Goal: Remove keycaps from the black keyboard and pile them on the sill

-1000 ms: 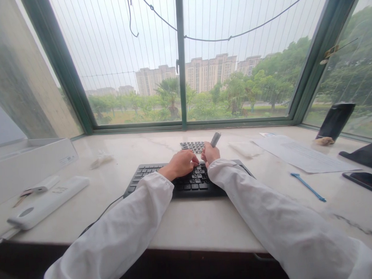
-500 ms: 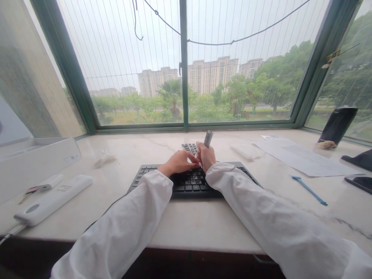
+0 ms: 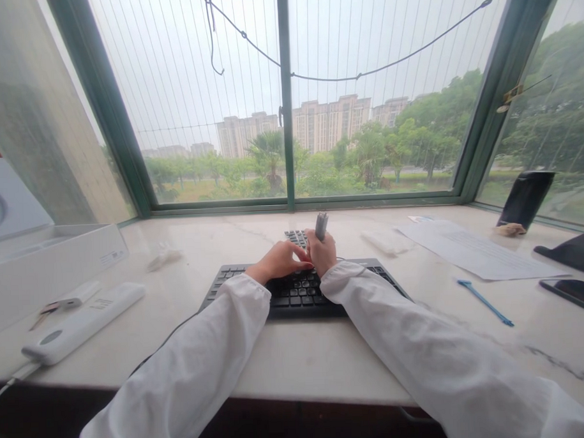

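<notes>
A black keyboard [image 3: 294, 294] lies on the pale marble sill in front of me. My right hand [image 3: 321, 254] is closed around a grey pen-like tool [image 3: 320, 225] that stands nearly upright over the keys. My left hand [image 3: 278, 263] rests on the keys just left of it, fingertips against the right hand. A small set of grey keys [image 3: 297, 237] lies behind the hands. Both arms wear white sleeves.
A white box [image 3: 49, 262] and a long white device [image 3: 80, 323] sit at the left. Papers [image 3: 475, 251], a blue tool [image 3: 486, 301], a black phone [image 3: 570, 293] and a dark stand [image 3: 524, 199] are at the right. A crumpled wipe [image 3: 163, 257] lies at the back left.
The grey tool in my right hand has swung from leaning right to nearly upright and shifted a little left. My left hand stays on the keys.
</notes>
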`<state>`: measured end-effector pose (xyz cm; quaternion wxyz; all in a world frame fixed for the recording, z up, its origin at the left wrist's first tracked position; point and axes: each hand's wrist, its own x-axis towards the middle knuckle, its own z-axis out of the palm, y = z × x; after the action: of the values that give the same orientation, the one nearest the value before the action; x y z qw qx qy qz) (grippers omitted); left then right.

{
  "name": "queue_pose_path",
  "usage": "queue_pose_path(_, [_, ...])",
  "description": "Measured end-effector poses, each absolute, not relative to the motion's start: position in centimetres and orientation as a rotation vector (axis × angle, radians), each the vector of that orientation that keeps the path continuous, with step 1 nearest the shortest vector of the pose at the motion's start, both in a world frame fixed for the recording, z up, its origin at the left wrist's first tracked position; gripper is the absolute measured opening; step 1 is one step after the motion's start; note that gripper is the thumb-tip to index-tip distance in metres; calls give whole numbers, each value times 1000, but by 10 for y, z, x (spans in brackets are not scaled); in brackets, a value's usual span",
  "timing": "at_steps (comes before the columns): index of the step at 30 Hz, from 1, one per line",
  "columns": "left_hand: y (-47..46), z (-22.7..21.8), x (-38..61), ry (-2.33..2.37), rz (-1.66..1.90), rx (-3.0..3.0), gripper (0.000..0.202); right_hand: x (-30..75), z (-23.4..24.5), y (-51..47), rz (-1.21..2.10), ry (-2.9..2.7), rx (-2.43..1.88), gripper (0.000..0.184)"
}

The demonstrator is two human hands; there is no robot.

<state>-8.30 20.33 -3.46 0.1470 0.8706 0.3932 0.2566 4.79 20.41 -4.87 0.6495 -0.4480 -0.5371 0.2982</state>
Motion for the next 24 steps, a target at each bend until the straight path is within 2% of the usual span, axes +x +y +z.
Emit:
queue_pose_path(9, [203, -35, -82, 1061, 850, 2583, 21, 52, -34, 194, 327, -1293, -1072, 44])
queue_pose_path(14, [204, -22, -89, 1286, 1134, 2634, 17, 77, -20, 197, 131, -1539, -1125, 43])
queue_pose_path(19, [202, -17, -95, 1491, 1078, 2708, 15, 90, -25, 206, 219, -1721, -1159, 36])
queue_pose_path(24, [198, -20, -92, 1438, 1027, 2759, 20, 86, -34, 212, 281, -1767, -1131, 35])
